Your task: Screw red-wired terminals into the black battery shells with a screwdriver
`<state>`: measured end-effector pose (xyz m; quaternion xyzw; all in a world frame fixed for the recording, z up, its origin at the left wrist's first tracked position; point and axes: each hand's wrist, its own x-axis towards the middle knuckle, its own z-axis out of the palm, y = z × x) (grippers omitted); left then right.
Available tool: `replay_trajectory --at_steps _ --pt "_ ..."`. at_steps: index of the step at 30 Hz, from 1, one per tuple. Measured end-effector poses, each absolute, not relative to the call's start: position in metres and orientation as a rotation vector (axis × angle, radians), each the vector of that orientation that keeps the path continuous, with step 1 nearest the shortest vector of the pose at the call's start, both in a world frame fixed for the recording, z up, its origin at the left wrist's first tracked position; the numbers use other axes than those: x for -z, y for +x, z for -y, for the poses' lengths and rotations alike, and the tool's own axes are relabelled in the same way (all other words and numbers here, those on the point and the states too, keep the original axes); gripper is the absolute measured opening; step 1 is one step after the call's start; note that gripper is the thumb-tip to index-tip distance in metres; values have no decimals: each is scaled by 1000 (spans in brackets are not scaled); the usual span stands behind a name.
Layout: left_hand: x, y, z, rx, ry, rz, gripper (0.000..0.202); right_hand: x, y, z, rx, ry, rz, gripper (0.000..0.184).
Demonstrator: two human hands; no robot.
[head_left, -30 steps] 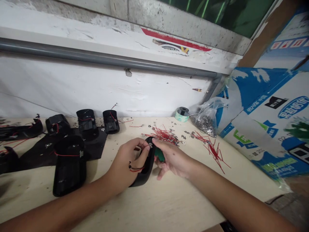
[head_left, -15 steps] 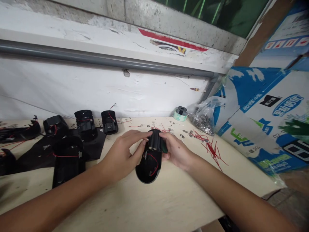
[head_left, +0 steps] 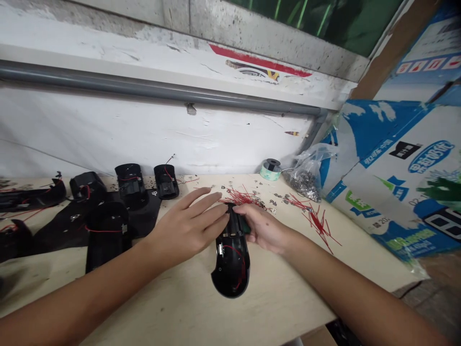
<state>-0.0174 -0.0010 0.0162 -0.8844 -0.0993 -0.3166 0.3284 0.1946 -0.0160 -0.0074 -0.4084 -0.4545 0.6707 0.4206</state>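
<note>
A black curved plastic housing [head_left: 230,274] with a battery-compartment-like section, a thin red wire and a small white connector is held above the table. My right hand [head_left: 264,228] grips its upper right side, thumb on the top edge. Something dark green shows between that hand and the housing; what it is I cannot tell. My left hand [head_left: 190,221] reaches over the housing's upper left with fingers stretched out and slightly spread. Its fingertips are at or near the compartment; whether they touch is hard to see. Behind the housing lies a pile of red wires [head_left: 242,196].
Several similar black housings [head_left: 130,185] stand at the left, some on a black mat [head_left: 149,211]. Metal bits and more red wires [head_left: 319,223] lie at right. Behind are a tape roll [head_left: 270,169] and a plastic bag [head_left: 306,180] of small parts. A blue-white carton [head_left: 389,158] borders the right.
The housing has come lower and nearer, its lower end tilting slightly right. My left hand has gone from a pinch at its upper left edge to outstretched fingers. My right hand keeps its grip.
</note>
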Motion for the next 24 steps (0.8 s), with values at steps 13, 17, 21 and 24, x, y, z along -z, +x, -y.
replay_trajectory --at_steps 13,17,21,24 --pt "-20 -13 6 721 -2277 320 17 3 193 17 -1541 -1080 1255 28" --pt "-19 -13 7 749 -2255 307 14 0 193 17 -1515 -1062 1258 29" --pt "-20 -11 10 802 -2245 283 14 2 194 14 -1479 -1050 1225 27" --pt "-19 -11 9 780 -2244 317 20 7 195 13 -1466 -1046 1189 24"
